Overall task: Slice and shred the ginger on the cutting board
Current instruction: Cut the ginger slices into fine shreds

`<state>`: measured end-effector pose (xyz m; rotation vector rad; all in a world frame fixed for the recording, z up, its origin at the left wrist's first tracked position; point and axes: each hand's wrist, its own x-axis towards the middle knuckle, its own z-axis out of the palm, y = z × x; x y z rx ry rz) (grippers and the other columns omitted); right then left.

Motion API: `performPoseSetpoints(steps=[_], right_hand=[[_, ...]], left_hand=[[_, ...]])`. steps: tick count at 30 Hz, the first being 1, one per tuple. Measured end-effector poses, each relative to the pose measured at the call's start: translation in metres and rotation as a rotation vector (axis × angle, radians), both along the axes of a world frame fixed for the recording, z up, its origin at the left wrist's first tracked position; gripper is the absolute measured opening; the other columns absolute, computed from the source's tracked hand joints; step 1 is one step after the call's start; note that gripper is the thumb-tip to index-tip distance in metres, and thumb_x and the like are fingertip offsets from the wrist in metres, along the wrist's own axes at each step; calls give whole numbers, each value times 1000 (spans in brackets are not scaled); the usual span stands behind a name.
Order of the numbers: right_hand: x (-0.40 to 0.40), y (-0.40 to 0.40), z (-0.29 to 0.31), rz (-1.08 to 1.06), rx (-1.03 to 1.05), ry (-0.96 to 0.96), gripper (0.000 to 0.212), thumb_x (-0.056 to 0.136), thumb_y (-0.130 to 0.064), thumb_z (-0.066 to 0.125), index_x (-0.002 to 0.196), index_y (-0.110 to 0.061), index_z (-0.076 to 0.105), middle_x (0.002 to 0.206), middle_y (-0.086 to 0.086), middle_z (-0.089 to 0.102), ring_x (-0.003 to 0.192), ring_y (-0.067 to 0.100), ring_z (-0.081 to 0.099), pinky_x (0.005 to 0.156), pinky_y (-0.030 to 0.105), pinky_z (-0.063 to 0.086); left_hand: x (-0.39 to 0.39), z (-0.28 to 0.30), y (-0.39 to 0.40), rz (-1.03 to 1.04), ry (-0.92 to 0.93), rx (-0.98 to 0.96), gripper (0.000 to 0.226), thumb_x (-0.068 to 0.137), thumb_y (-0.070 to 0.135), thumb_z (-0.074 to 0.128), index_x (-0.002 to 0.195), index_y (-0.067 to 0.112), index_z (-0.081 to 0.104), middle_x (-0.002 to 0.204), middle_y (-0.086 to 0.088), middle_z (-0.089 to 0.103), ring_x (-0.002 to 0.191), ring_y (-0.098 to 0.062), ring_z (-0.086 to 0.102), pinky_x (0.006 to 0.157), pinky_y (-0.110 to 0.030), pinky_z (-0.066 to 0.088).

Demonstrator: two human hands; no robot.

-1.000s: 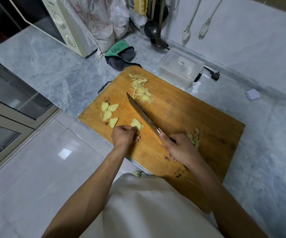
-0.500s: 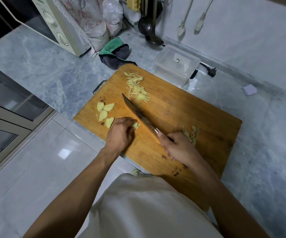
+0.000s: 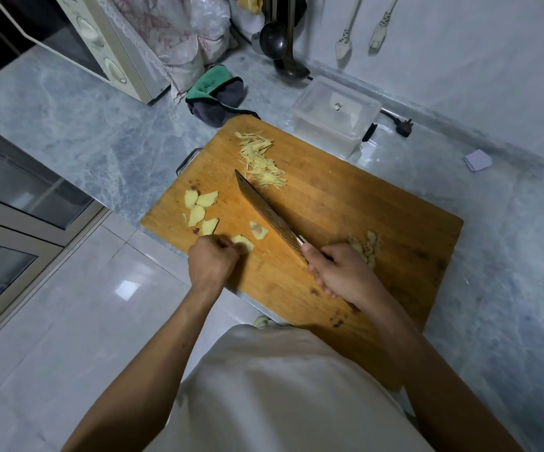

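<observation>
A wooden cutting board point(image 3: 345, 207) lies on the grey marble counter. My right hand point(image 3: 339, 272) grips the handle of a knife point(image 3: 269, 213), whose dark blade rests edge-down on the board, pointing away from me. My left hand point(image 3: 210, 261) pinches a pale ginger slice point(image 3: 244, 243) at its fingertips near the board's front left. Another slice point(image 3: 258, 230) lies between that hand and the blade. Several ginger slices point(image 3: 200, 212) sit further left. A pile of ginger shreds point(image 3: 261, 161) lies beyond the knife tip. Ginger peel scraps point(image 3: 367, 246) lie behind my right hand.
A clear plastic box point(image 3: 336, 115) stands behind the board. A green and grey cloth point(image 3: 215, 96) lies at the back left, beside a microwave point(image 3: 101, 50) and plastic bags. A ladle point(image 3: 274, 37) and spoons hang on the wall. A plug point(image 3: 401, 125) and a small pad point(image 3: 478, 159) lie to the right.
My left hand drew back toward the board's front edge with one slice, uncovering another slice beside the blade. The knife stayed about where it was.
</observation>
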<state>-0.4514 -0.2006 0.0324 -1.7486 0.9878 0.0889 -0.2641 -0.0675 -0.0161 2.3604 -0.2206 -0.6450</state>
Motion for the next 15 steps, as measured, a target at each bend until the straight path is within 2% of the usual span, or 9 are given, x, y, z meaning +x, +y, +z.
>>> performPoseSetpoints(steps=[3, 5, 7, 9, 11, 13, 15], right_hand=[[1, 1, 0, 6, -6, -5, 65, 100, -57, 48, 86, 4, 64, 56, 0, 59, 45, 9, 53, 48, 27, 45], [0, 3, 0, 8, -11, -2, 65, 100, -56, 48, 86, 5, 64, 56, -1, 59, 45, 8, 53, 49, 26, 44], [-1, 3, 0, 3, -6, -1, 64, 100, -56, 48, 86, 5, 64, 56, -1, 58, 45, 9, 53, 49, 27, 44], [-2, 3, 0, -9, 8, -14, 63, 100, -55, 49, 86, 4, 64, 57, 1, 58, 46, 10, 52, 49, 27, 43], [-4, 3, 1, -31, 24, -30, 60, 100, -54, 49, 85, 3, 65, 58, 1, 58, 47, 11, 52, 48, 27, 43], [-5, 2, 1, -60, 39, -35, 57, 100, -54, 49, 83, -2, 66, 60, 2, 58, 48, 11, 52, 48, 27, 43], [-5, 1, 1, -77, 38, -34, 56, 100, -55, 49, 82, -4, 65, 60, 2, 59, 49, 12, 52, 48, 27, 43]], left_hand=[[6, 3, -8, -221, -156, -71, 4, 85, 17, 71, 88, 16, 74, 91, 1, 72, 87, -18, 65, 75, -27, 50], [14, 4, -18, -463, -241, -69, 26, 87, 10, 67, 109, 20, 74, 110, -1, 69, 96, -19, 65, 86, -31, 53], [25, 4, -28, -665, -279, 6, 41, 86, 5, 64, 123, 23, 69, 124, -2, 59, 104, -20, 61, 96, -33, 51], [36, 7, -36, -797, -281, 90, 41, 87, 7, 66, 123, 27, 68, 126, 1, 54, 107, -16, 58, 102, -29, 46], [45, 11, -42, -877, -248, 114, 31, 89, 7, 67, 112, 28, 70, 123, 4, 59, 107, -13, 61, 103, -25, 45], [48, 17, -48, -995, -273, 169, 27, 89, 6, 66, 112, 20, 71, 122, 3, 58, 106, -13, 61, 95, -15, 41], [49, 21, -52, -1078, -284, 234, 28, 89, 9, 67, 116, 16, 67, 121, 2, 53, 103, -14, 59, 91, -17, 42]])
